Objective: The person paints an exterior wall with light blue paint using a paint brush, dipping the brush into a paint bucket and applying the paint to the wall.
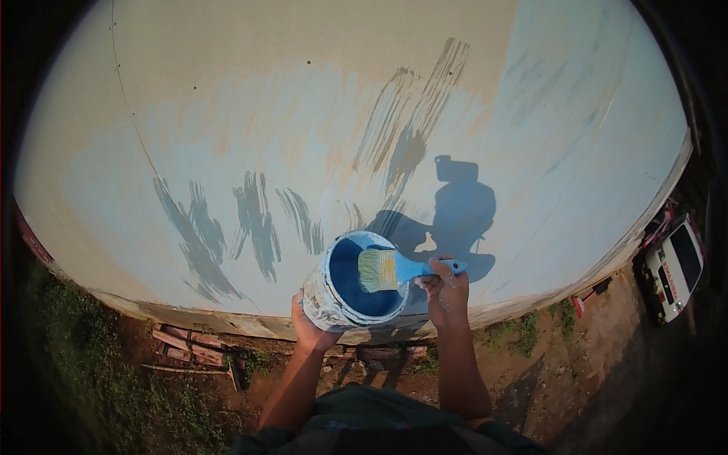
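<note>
The left hand (pixel 309 327) cups the round, white-sided paint can (pixel 356 282) of blue paint from below. The right hand's (pixel 445 292) fingers are closed on the blue brush (pixel 398 269), its bristles lying across the can's mouth, left of those fingers.

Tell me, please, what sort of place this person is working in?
Probably an outdoor worksite beside a building: a large sunlit wall partly streaked with fresh blue paint, bare dirt ground with weeds, scrap timber at the wall's foot, and a parked white vehicle.
</note>
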`<action>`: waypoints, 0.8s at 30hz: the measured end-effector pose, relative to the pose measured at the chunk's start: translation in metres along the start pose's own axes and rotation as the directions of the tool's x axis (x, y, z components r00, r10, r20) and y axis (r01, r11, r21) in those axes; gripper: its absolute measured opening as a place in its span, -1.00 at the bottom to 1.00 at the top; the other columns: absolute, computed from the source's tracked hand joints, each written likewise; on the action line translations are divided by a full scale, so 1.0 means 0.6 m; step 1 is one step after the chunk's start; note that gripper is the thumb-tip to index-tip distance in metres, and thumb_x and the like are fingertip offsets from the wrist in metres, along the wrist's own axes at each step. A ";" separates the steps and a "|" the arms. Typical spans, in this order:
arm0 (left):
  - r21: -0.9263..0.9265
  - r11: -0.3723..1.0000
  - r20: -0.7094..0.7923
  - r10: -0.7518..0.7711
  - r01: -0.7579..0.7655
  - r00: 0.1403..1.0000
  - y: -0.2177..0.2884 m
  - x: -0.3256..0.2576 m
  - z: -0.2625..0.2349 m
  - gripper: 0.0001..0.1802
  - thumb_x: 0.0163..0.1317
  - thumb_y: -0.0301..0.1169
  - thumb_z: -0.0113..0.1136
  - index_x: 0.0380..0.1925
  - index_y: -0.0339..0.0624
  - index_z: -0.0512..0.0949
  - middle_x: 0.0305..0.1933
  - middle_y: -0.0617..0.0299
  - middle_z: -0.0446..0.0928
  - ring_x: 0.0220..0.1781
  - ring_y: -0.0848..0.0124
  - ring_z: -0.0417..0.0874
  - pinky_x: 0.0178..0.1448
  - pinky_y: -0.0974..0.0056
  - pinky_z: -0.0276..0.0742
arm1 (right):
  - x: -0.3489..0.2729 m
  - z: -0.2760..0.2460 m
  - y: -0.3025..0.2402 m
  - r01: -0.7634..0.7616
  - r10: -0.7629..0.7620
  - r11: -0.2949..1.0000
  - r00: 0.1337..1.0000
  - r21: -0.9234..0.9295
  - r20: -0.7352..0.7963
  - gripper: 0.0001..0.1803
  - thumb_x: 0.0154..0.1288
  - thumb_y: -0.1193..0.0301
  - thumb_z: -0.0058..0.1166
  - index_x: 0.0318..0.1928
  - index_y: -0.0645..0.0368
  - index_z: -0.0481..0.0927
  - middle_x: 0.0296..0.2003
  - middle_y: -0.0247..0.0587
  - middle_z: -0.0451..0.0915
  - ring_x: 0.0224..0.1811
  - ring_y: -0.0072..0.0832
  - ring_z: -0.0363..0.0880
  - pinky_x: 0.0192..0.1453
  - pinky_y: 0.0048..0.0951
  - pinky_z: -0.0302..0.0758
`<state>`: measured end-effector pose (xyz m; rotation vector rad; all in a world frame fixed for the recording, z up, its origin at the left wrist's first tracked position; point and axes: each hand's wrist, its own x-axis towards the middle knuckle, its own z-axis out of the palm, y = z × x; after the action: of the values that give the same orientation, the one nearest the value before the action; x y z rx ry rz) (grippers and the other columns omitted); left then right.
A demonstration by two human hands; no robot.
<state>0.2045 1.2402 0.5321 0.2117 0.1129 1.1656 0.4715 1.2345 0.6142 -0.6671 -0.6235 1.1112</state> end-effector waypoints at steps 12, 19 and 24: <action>0.005 0.999 0.022 0.046 -0.047 0.999 0.012 0.012 -0.004 -0.10 0.46 0.27 -0.04 0.62 -0.03 0.29 0.67 -0.04 0.30 0.63 -0.17 0.36 0.61 -0.47 0.26 | 0.031 -0.019 0.067 -0.335 0.326 0.819 0.940 0.466 0.103 -0.86 0.53 0.41 0.21 -0.08 0.24 0.64 -0.22 -0.15 0.72 -0.22 -0.28 0.68 -0.16 -0.37 0.67; 0.009 1.000 0.086 -0.009 0.008 0.996 0.014 0.041 0.008 -0.06 0.43 0.30 -0.04 0.66 0.01 0.23 0.72 -0.04 0.20 0.66 -0.25 0.27 0.57 -0.62 0.17 | 0.040 -0.018 0.068 -0.152 0.115 0.892 0.987 0.426 0.113 -0.79 0.51 0.41 0.28 0.00 0.30 0.68 -0.06 -0.09 0.72 -0.18 -0.22 0.72 -0.05 -0.29 0.74; -0.063 0.996 0.153 -0.048 0.058 0.987 -0.001 0.058 0.033 -0.04 0.42 0.32 -0.04 0.67 0.04 0.20 0.75 -0.02 0.14 0.68 -0.26 0.23 0.54 -0.70 0.14 | 0.006 0.062 -0.055 0.506 -0.386 0.845 0.803 -0.175 0.454 -0.80 0.32 0.53 0.42 -0.07 0.30 0.76 -0.01 -0.02 0.76 -0.13 -0.21 0.76 0.01 -0.24 0.73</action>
<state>0.2225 1.2698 0.5521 0.2360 -0.0543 1.0947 0.4645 1.2343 0.6636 -0.4939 -1.2552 0.7060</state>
